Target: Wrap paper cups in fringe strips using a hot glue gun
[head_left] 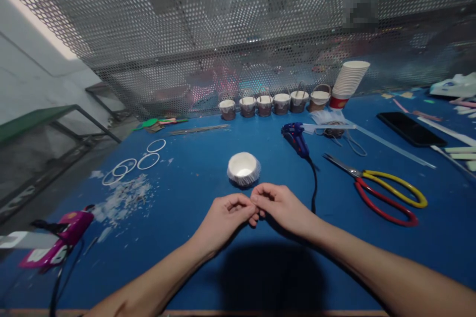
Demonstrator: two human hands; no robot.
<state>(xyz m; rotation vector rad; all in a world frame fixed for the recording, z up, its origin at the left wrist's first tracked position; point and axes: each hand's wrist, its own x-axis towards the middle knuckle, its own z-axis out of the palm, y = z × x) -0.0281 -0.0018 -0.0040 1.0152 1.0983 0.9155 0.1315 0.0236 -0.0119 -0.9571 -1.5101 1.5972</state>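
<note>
My left hand [231, 213] and my right hand [279, 204] meet fingertip to fingertip, low over the blue table. Both are closed in a pinch, and whatever lies between the fingers is too small or hidden to make out. Just beyond them stands a small white paper cup [243, 169], open side up, with a fringed or pleated outer wall. A blue glue gun [295, 138] lies further back to the right, its cord running toward me. Scissors [375, 188] with one yellow and one red handle lie to the right of my right hand, blades pointing away.
Several small cup baskets [265, 106] line the back by the perforated metal screen [178, 25], beside stacked paper cups [349, 81]. White rings [148, 161], paper scraps [130, 195] and a magenta device [61, 237] lie left. A black phone [411, 129] lies right.
</note>
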